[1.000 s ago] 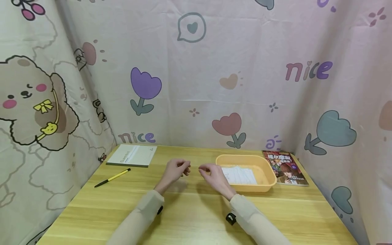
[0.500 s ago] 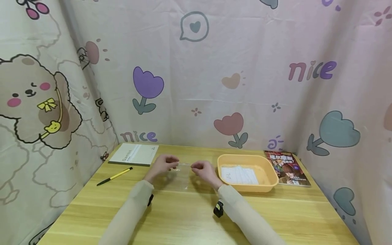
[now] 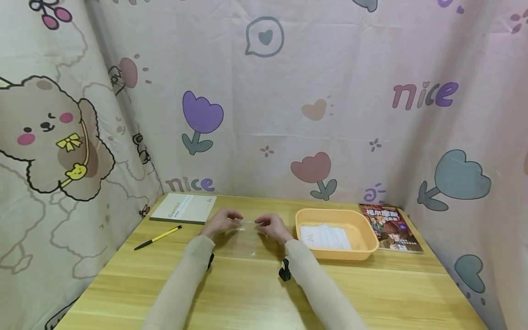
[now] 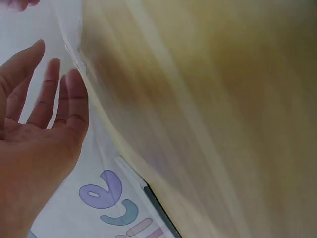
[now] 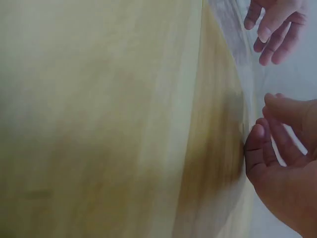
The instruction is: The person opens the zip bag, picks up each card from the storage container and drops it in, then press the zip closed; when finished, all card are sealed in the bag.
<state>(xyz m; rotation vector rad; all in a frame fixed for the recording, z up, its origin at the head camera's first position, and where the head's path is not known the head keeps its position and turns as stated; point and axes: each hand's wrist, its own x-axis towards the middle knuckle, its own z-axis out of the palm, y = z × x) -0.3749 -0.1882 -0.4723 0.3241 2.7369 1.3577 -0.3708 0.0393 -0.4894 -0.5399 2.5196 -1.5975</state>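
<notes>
A clear plastic bag hangs between my two hands over the table, with its upper edge near the fingertips. My left hand pinches the left side of that edge between thumb and forefinger; the other fingers are loosely bent, as the left wrist view shows. My right hand pinches the right side in the same way. In the right wrist view the see-through film runs along the fingers, and its exact grip points are hard to make out.
A yellow plastic basket holding white slips of paper stands right of my right hand. Beyond it lies a magazine. On the left are a notebook and a yellow-and-black pen. A patterned curtain surrounds the table.
One second ago my hands were close together with the fingertips facing. They have moved apart, and the clear bag now shows spread between them. The head view has shifted slightly.
</notes>
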